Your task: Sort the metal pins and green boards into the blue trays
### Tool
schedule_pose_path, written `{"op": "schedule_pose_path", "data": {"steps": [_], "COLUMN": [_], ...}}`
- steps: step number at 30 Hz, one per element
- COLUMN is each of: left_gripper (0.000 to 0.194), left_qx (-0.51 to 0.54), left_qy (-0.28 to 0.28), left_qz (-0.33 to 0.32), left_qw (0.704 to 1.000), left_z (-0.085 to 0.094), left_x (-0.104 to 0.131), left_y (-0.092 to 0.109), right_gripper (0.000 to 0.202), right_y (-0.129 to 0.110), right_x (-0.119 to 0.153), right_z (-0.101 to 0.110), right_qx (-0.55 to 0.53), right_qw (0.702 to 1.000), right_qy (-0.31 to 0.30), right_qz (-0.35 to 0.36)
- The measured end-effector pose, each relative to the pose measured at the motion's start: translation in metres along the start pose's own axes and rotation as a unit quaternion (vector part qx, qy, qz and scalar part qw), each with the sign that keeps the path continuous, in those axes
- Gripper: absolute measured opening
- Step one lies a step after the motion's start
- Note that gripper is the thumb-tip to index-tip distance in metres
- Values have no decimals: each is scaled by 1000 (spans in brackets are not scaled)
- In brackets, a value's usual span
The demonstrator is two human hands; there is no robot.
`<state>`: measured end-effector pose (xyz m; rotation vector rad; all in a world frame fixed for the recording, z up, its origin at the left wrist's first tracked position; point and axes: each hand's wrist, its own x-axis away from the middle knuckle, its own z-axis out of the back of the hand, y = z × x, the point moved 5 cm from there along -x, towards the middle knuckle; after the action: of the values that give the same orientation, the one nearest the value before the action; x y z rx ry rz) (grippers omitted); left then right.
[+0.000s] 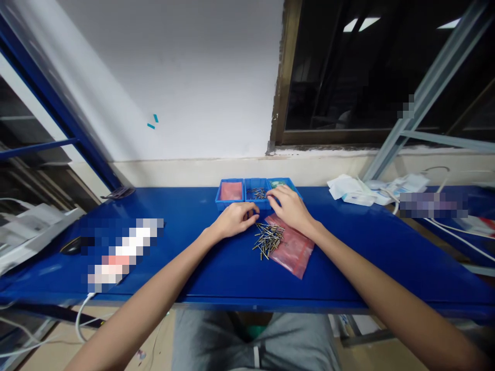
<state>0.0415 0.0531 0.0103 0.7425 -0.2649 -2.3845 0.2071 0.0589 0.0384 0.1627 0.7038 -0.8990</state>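
My left hand (235,219) is held with curled fingers just left of a pile of thin metal pins (267,239), which look like rivets or bits. Whatever its fingertips hold, if anything, is too small to make out. My right hand (290,206) reaches past the pile to the front of the middle blue bin (255,181), fingers bent and close together. Its fingertips are partly hidden. More metal pins (257,194) lie inside that bin. Under my right wrist, a pink plastic bag (296,252) lies flat, with part of the pile on its edge.
The left blue bin (217,195) holds a pink packet (231,191); the right bin (296,189) has something green. White tissue packs (358,191) and cables are at the right. A blurred-out strip (127,252) and a dark mouse-like object (71,246) lie left on the blue table (185,206).
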Motion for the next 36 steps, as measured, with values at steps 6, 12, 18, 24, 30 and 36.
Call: {"op": "schedule_pose_path", "data": {"steps": [6, 12, 18, 24, 30, 36], "left_gripper": [21, 19, 16, 14, 17, 15], "left_qx": [-48, -67, -88, -83, -86, -80], "left_qy": [-76, -95, -94, -85, -89, -81], "left_qz": [-23, -18, -20, -37, -16, -4], "left_qw": [996, 993, 991, 992, 992, 994], "left_z": [-7, -9, -13, -13, -14, -15], "left_x": [0, -1, -2, -1, -1, -2], "left_y": [3, 4, 6, 6, 5, 3], "right_gripper": [19, 16, 18, 18, 18, 18], "right_y": [-5, -17, -16, -18, -22, -19], "right_x": [10, 17, 19, 19, 21, 19], "right_z": [-15, -29, -31, -32, -30, -30], "right_qx": [5, 65, 36, 38, 68, 54], "right_qw": [989, 980, 980, 979, 975, 977], "right_qy": [-147, -186, -194, -198, -206, -202], "right_qz": [0, 30, 32, 33, 42, 38]}}
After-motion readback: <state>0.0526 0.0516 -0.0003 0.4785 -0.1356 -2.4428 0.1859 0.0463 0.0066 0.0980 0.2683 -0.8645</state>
